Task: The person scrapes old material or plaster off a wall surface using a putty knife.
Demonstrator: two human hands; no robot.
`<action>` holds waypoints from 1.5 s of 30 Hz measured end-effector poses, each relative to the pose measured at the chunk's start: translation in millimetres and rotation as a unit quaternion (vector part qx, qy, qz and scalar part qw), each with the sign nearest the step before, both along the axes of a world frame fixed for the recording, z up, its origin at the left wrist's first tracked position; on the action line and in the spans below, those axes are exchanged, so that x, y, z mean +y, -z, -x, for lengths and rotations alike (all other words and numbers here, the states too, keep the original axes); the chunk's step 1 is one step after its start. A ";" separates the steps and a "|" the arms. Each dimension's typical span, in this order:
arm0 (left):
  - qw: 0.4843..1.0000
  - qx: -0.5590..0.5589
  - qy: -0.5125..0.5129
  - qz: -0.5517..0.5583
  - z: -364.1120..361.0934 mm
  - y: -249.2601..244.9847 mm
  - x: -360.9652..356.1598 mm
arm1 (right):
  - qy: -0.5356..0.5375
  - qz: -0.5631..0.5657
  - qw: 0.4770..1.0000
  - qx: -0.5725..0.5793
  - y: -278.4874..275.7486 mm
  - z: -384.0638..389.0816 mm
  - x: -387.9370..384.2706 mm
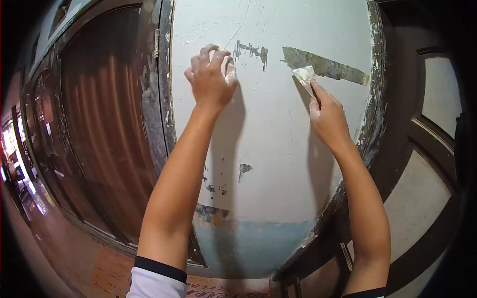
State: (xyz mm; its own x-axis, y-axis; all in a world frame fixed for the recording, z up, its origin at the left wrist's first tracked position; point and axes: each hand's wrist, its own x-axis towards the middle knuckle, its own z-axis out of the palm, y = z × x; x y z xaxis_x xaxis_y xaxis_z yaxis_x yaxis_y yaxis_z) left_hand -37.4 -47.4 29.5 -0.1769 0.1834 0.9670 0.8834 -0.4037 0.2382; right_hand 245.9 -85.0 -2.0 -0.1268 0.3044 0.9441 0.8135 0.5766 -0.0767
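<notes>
My right hand [328,111] grips a putty knife [312,88], its blade loaded with white putty [303,74]. The blade is at the lower edge of a bare grey-brown strip [328,65] on the white wall panel [278,129]. Up on the left part of the panel, my left hand [211,74] has its fingers bent and apart, fingertips at the wall. White residue coats its thumb and fingers; the palm side is hidden. Just right of it is a ragged grey bare patch [252,49].
Left of the panel is a dark door [107,124] with a brown curtain behind its pane. A dark panelled door [412,149] stands on the right. Lower down are smaller bare patches [243,170] and a blue-green painted band [253,243]. A lettered mat [218,288] lies below.
</notes>
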 end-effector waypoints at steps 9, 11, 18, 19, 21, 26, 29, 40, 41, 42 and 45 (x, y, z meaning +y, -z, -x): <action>0.978 0.148 -0.099 -0.112 27.1 36.8 34.3 | 0.050 0.045 0.998 0.019 2.4 -2.4 10.0; 0.976 0.155 -0.088 -0.122 27.3 37.3 35.4 | 0.065 0.064 0.996 0.025 2.1 -6.5 13.9; 0.963 0.218 -0.105 -0.117 29.7 38.5 27.3 | 0.063 0.092 0.993 0.046 0.4 -3.5 13.3; 0.963 0.217 -0.104 -0.120 29.8 38.5 27.1 | 0.050 0.078 0.994 0.051 1.4 -3.8 17.6; 0.964 0.210 -0.101 -0.130 28.9 38.3 29.4 | 0.037 0.066 0.995 0.057 1.7 -0.9 17.7; 0.966 0.198 -0.089 -0.138 27.5 39.6 30.7 | 0.017 0.041 0.997 0.065 5.9 -1.8 25.9; 0.965 0.190 -0.092 -0.156 27.2 39.0 33.0 | 0.039 0.080 0.994 0.067 0.1 3.2 16.6; 0.966 0.190 -0.088 -0.155 27.1 39.4 32.3 | 0.072 0.138 0.987 0.025 -22.2 -1.7 10.8; 0.965 0.188 -0.088 -0.160 27.4 39.6 33.6 | 0.046 0.079 0.996 0.004 -17.7 -11.2 23.7; 0.965 0.188 -0.089 -0.159 27.2 39.8 34.5 | 0.045 0.080 0.996 0.004 -16.7 -14.9 24.0; 0.966 0.185 -0.089 -0.156 26.6 39.5 33.8 | 0.054 0.083 0.995 -0.028 -18.1 -17.1 23.1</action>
State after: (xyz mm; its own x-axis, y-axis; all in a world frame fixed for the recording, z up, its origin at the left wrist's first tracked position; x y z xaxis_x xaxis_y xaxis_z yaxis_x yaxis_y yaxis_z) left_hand -64.0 -13.7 -10.0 0.1890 -0.1285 0.9735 0.9467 -0.2395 -0.2154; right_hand 263.0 -61.9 16.1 -0.1363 0.4701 0.8720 0.8759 0.4684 -0.1156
